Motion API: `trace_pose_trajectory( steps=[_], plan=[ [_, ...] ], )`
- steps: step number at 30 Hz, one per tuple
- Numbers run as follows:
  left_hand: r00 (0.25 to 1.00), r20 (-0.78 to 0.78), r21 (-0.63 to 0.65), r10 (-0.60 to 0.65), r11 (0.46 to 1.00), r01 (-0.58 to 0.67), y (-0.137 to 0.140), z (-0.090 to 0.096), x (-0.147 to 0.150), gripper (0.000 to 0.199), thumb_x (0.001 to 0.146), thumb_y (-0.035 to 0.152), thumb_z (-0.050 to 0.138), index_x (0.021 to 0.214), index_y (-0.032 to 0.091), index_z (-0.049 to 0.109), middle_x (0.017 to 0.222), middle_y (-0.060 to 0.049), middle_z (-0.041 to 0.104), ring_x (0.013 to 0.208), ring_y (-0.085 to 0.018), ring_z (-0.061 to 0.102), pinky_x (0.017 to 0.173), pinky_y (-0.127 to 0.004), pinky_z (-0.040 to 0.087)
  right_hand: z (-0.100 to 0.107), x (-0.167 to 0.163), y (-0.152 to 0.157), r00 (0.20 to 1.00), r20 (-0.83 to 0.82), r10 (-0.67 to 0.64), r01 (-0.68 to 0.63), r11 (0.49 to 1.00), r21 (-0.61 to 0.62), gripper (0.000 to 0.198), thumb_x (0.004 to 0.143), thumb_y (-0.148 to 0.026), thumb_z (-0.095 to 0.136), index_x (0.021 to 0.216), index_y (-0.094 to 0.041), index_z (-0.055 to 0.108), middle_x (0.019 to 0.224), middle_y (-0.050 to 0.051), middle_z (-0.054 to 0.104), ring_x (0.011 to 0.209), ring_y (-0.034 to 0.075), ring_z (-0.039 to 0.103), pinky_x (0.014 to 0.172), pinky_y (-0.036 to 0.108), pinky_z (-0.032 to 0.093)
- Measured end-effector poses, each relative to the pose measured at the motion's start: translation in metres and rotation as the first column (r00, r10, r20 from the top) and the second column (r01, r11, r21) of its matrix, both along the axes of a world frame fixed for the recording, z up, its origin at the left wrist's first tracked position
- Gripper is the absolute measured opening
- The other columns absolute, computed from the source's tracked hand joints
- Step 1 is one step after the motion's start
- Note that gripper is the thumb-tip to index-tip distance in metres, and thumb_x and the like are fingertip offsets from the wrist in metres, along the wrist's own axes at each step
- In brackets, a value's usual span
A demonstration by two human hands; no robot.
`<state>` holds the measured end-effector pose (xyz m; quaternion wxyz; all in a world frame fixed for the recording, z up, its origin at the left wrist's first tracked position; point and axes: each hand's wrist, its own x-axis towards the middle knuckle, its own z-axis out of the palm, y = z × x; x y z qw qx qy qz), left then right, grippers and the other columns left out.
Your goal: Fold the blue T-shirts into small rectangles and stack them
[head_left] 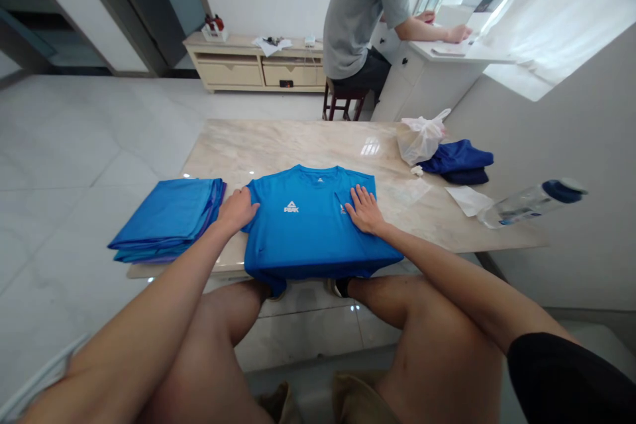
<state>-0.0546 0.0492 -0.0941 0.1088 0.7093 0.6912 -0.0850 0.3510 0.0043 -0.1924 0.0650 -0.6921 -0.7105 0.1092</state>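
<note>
A blue T-shirt lies front up on the table, its collar away from me and its hem hanging over the near edge. White lettering and a logo show on its chest. My left hand is closed on the sleeve at the shirt's left side, fingers curled over the cloth. Pressed flat on the right part of the chest, my right hand has its fingers spread; the sleeve on that side looks folded inward. Beside my left forearm sits a stack of folded blue clothes.
On the marble-look table stand a white plastic bag, dark blue cloth, a paper sheet and a clear water bottle. Beyond, a person sits on a stool at a white desk. A low cabinet lines the wall.
</note>
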Motion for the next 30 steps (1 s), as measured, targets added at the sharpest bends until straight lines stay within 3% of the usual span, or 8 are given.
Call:
trace_pose_trajectory(
  steps=[4,7,11,14,18,22,25,30],
  plan=[
    [0.998,-0.003,-0.054,0.057,0.997,-0.057,-0.004,-0.001,-0.007,0.060,0.106,0.057,0.052,0.148,0.013,0.061,0.147,-0.025,0.071,0.137,-0.039,0.069,0.108,-0.044,0.058,0.023,0.022,0.011,0.995,-0.095,0.030,-0.014,0.986,0.164,0.058,0.114,-0.038,0.036,0.160,-0.011,0.058,0.167,0.021,0.055,0.158,0.035,0.044,0.135,0.052,0.030],
    [0.999,-0.026,-0.028,0.023,0.999,-0.023,-0.002,-0.002,-0.003,0.056,0.106,0.053,0.052,0.146,0.015,0.060,0.149,-0.025,0.069,0.138,-0.040,0.068,0.109,-0.047,0.058,0.054,0.050,0.018,0.983,-0.163,-0.089,0.129,0.959,0.253,0.047,0.108,-0.024,0.040,0.142,-0.008,0.069,0.146,0.025,0.067,0.139,0.035,0.058,0.126,0.048,0.042],
    [0.999,-0.027,-0.012,0.025,1.000,-0.025,0.002,-0.001,0.006,0.057,0.103,0.046,0.057,0.150,0.013,0.056,0.151,-0.029,0.066,0.137,-0.044,0.069,0.108,-0.052,0.058,0.094,0.076,0.021,0.947,-0.159,-0.279,0.306,0.935,0.178,0.037,0.101,-0.015,0.046,0.121,-0.010,0.077,0.128,0.021,0.076,0.121,0.031,0.069,0.113,0.042,0.050],
    [0.997,-0.024,-0.027,0.075,0.997,-0.076,0.001,0.000,0.009,0.064,0.101,0.046,0.059,0.154,0.011,0.052,0.155,-0.032,0.062,0.138,-0.045,0.068,0.109,-0.053,0.058,0.109,0.066,0.018,0.958,-0.105,-0.266,0.277,0.955,0.109,0.031,0.103,-0.017,0.051,0.117,-0.014,0.078,0.120,0.016,0.081,0.115,0.030,0.073,0.104,0.038,0.052],
    [0.995,-0.024,-0.074,0.101,0.992,-0.102,-0.003,-0.001,0.004,0.067,0.101,0.048,0.058,0.155,0.010,0.051,0.157,-0.032,0.061,0.142,-0.044,0.067,0.111,-0.049,0.057,0.101,0.019,0.012,0.989,-0.017,-0.145,0.145,0.989,-0.019,0.026,0.107,-0.025,0.056,0.123,-0.020,0.076,0.126,0.014,0.081,0.119,0.031,0.073,0.097,0.035,0.053],
    [0.996,-0.031,-0.088,0.087,0.992,-0.090,-0.006,-0.001,-0.005,0.066,0.101,0.048,0.055,0.154,0.009,0.054,0.155,-0.031,0.065,0.143,-0.041,0.066,0.110,-0.046,0.057,0.079,-0.018,0.015,0.993,0.014,-0.119,0.120,0.989,-0.087,0.024,0.108,-0.032,0.060,0.125,-0.019,0.073,0.137,0.018,0.077,0.128,0.034,0.070,0.100,0.036,0.054],
    [0.996,-0.044,-0.105,0.079,0.991,-0.083,-0.007,-0.003,-0.012,0.064,0.101,0.049,0.054,0.152,0.010,0.057,0.151,-0.029,0.068,0.142,-0.040,0.067,0.108,-0.045,0.058,0.067,-0.026,0.025,0.989,0.027,-0.148,0.150,0.983,-0.108,0.033,0.109,-0.043,0.063,0.127,-0.015,0.070,0.137,0.022,0.074,0.128,0.037,0.069,0.102,0.041,0.054],
    [0.998,-0.040,-0.099,0.045,0.994,-0.049,-0.004,-0.012,-0.021,0.065,0.100,0.055,0.054,0.148,0.012,0.062,0.147,-0.028,0.071,0.138,-0.042,0.070,0.104,-0.046,0.059,0.059,-0.030,0.040,0.983,0.064,-0.172,0.179,0.974,-0.138,0.045,0.106,-0.058,0.065,0.125,-0.017,0.069,0.139,0.021,0.069,0.134,0.038,0.062,0.109,0.044,0.053]
  ],
)
